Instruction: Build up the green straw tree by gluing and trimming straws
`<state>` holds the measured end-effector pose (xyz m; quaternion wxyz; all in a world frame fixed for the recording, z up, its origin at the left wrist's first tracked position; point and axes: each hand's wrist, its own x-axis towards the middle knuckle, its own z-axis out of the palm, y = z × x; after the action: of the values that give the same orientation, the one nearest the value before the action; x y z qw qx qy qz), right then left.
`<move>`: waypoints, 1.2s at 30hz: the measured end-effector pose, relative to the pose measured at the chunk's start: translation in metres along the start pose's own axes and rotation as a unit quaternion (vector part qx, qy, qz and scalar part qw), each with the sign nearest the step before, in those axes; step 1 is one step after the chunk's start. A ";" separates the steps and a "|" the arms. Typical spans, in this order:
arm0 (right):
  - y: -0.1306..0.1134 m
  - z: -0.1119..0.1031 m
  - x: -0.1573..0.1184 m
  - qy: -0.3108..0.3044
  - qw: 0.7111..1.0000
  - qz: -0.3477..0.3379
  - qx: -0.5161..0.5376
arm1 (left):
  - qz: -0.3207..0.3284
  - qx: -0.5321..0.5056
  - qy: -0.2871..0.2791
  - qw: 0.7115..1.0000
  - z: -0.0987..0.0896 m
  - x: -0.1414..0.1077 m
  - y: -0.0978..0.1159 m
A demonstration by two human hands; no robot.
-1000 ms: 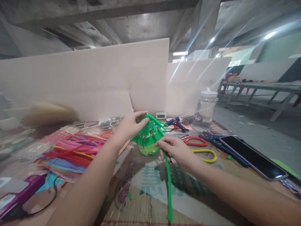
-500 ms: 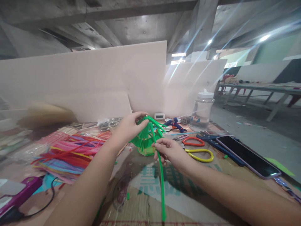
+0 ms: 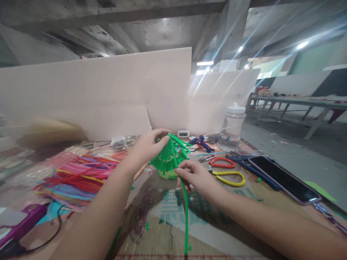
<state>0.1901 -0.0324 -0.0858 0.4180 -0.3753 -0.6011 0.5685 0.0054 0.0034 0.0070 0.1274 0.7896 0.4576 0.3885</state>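
A cone-shaped green piece (image 3: 166, 157) made of many strips stands at the middle of the table, with a lighter green base. My left hand (image 3: 158, 141) is closed on its top, thumb near the tip. A long green strip (image 3: 186, 216) runs from the cone's front down toward the table's near edge. My right hand (image 3: 189, 173) pinches this strip at the cone's lower front. The fingertips of my left hand behind the cone are partly hidden.
Colourful strips (image 3: 78, 177) lie at left beside a purple power strip (image 3: 24, 224). At right are yellow-handled scissors (image 3: 230, 178), red handles (image 3: 222, 162), a phone (image 3: 283, 178), a blue glue gun (image 3: 203, 143) and a water bottle (image 3: 233, 126).
The free lower end of the long green strip has swung slightly left. My right hand has shifted a little left along with it, closer against the cone. My left hand stays at the top.
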 end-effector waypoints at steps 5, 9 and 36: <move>-0.006 -0.007 0.003 -0.004 1.000 0.000 -0.027 | 0.022 0.008 -0.012 1.000 -0.001 0.000 -0.004; -0.024 -0.024 0.007 -0.101 0.983 0.028 -0.149 | 0.016 0.018 -0.016 1.000 0.001 0.002 -0.010; 0.002 -0.151 0.049 -0.007 0.705 0.001 -0.710 | 0.045 -0.066 -0.081 0.994 0.007 0.004 -0.019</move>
<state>0.3124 0.0687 -0.0836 0.0237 -0.5575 -0.8295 -0.0230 -0.0006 0.0186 -0.0061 0.1984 0.8280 0.3834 0.3579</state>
